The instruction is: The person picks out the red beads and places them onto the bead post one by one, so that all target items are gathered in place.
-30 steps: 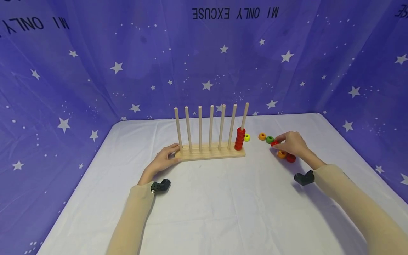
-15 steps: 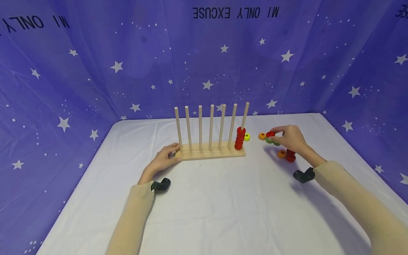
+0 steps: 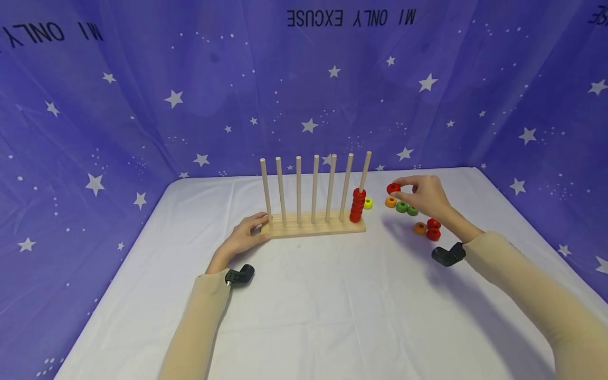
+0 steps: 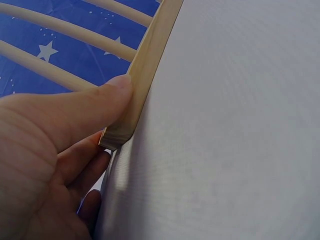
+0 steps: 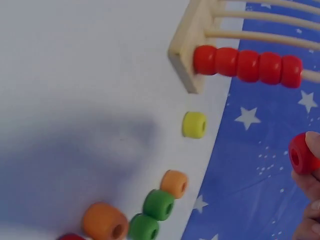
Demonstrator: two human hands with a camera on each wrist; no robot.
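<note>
A wooden peg stand [image 3: 313, 230] with several upright rods stands on the table. My left hand [image 3: 243, 237] grips the left end of its base; in the left wrist view the thumb [image 4: 107, 102] presses on the wood and the other fingers lie behind. A stack of red beads [image 3: 358, 206] sits on the rightmost rod. To the right of that rod, my right hand [image 3: 426, 198] pinches a red bead [image 3: 392, 188] between thumb and fingers, raised over the table. In the right wrist view this held bead [image 5: 298, 156] shows its hole.
A yellow bead [image 3: 368, 203] lies just behind the stand's right end. Farther right are an orange bead [image 3: 390, 202] and two green beads [image 3: 401, 207]. Nearer the front, another orange bead [image 3: 420, 228] lies beside two red beads [image 3: 433, 234]. A starry blue curtain [image 3: 304, 95] hangs behind the white table [image 3: 323, 306].
My right hand has picked up a red bead from among the loose beads and carried it up and left toward the stand. The left hand has stayed on the base.
</note>
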